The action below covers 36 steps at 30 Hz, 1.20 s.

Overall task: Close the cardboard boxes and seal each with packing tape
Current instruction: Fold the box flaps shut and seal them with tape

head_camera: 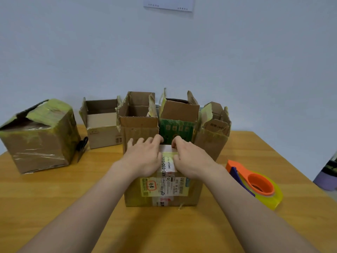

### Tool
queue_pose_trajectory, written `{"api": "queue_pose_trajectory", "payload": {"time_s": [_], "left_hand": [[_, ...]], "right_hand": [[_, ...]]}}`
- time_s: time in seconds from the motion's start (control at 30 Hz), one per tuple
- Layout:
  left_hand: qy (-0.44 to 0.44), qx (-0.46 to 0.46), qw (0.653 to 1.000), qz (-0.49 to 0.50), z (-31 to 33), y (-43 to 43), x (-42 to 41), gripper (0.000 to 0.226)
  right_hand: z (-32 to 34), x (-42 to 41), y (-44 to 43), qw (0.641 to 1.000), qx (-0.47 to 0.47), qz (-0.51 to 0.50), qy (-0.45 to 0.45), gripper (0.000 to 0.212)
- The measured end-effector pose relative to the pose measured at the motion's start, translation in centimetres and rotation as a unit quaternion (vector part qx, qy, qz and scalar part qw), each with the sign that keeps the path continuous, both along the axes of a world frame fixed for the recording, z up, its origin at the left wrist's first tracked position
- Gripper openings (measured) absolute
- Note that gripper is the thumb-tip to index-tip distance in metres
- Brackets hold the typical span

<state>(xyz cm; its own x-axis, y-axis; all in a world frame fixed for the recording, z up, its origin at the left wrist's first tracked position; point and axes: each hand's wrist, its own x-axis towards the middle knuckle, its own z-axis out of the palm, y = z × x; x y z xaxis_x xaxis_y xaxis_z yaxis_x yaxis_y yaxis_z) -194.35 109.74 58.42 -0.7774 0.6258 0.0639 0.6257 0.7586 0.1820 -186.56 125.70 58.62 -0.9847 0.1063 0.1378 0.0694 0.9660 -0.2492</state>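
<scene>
A closed cardboard box (162, 189) with printed labels sits in front of me on the wooden table (54, 198). My left hand (144, 157) lies flat on the left of its top, fingers spread and reaching the far edge. My right hand (191, 159) lies on the right of the top, fingers bent down at the far edge beside the centre seam. A strip of tape runs along the seam between them. The orange tape dispenser (255, 183) with a yellowish roll lies on the table to the right, apart from both hands.
Behind stand several open boxes: a pale one (102, 128), a brown one (138, 115), a green printed one (178, 121) and a torn one (213, 132). A taped box (38, 136) sits far left, black scissors (82, 145) beside it. A wall is behind.
</scene>
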Motion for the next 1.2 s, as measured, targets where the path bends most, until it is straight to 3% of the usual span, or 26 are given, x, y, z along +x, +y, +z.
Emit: {"api": "queue_pose_trajectory", "payload": {"time_s": [0.13, 0.27, 0.43, 0.63, 0.77, 0.87, 0.93, 1.0, 1.07, 1.13, 1.2], "left_hand": [[-0.024, -0.082, 0.996, 0.005, -0.3, 0.9, -0.8, 0.058], [-0.032, -0.108, 0.994, 0.007, -0.4, 1.5, -0.8, 0.059], [-0.027, -0.041, 0.998, -0.034, -0.1, 0.7, -2.1, 0.046], [-0.086, 0.020, 0.994, -0.064, -0.1, -1.4, -4.8, 0.029], [-0.006, 0.021, 0.999, -0.035, -0.5, -1.1, -4.3, 0.036], [0.046, 0.036, 0.994, -0.094, 0.5, -1.4, -2.4, 0.048], [0.024, -0.007, 0.992, -0.123, 1.1, -1.3, -1.1, 0.056], [0.002, -0.066, 0.992, -0.108, 1.5, -0.4, -0.3, 0.059], [-0.019, -0.083, 0.993, -0.085, 1.7, 0.7, 0.6, 0.065], [-0.043, -0.091, 0.992, -0.073, 1.4, 1.6, 1.9, 0.088], [-0.020, -0.128, 0.989, -0.070, 0.7, 2.1, 3.1, 0.121]], "right_hand": [[-0.6, -1.7, -0.1, 0.996, 0.034, -0.012, -0.084, 0.062], [-1.0, -2.2, 0.3, 0.991, 0.061, -0.010, -0.118, 0.062], [-0.9, -1.9, 0.0, 0.995, 0.006, -0.032, -0.095, 0.064], [-0.6, -2.3, -0.7, 0.990, 0.022, -0.097, -0.097, 0.056], [-0.6, -1.5, -0.6, 0.990, -0.078, -0.114, 0.030, 0.042], [-0.5, 0.3, 0.2, 0.943, -0.225, -0.115, 0.215, 0.016], [-0.6, 1.8, 1.9, 0.930, -0.225, -0.151, 0.247, 0.008], [-1.5, 3.6, 4.9, 0.946, -0.150, -0.224, 0.179, 0.020], [-2.7, 5.8, 8.1, 0.944, -0.044, -0.317, 0.075, 0.050], [-3.9, 8.0, 10.6, 0.922, 0.016, -0.386, -0.003, 0.078], [-5.3, 9.9, 11.7, 0.906, 0.044, -0.415, -0.072, 0.087]]}}
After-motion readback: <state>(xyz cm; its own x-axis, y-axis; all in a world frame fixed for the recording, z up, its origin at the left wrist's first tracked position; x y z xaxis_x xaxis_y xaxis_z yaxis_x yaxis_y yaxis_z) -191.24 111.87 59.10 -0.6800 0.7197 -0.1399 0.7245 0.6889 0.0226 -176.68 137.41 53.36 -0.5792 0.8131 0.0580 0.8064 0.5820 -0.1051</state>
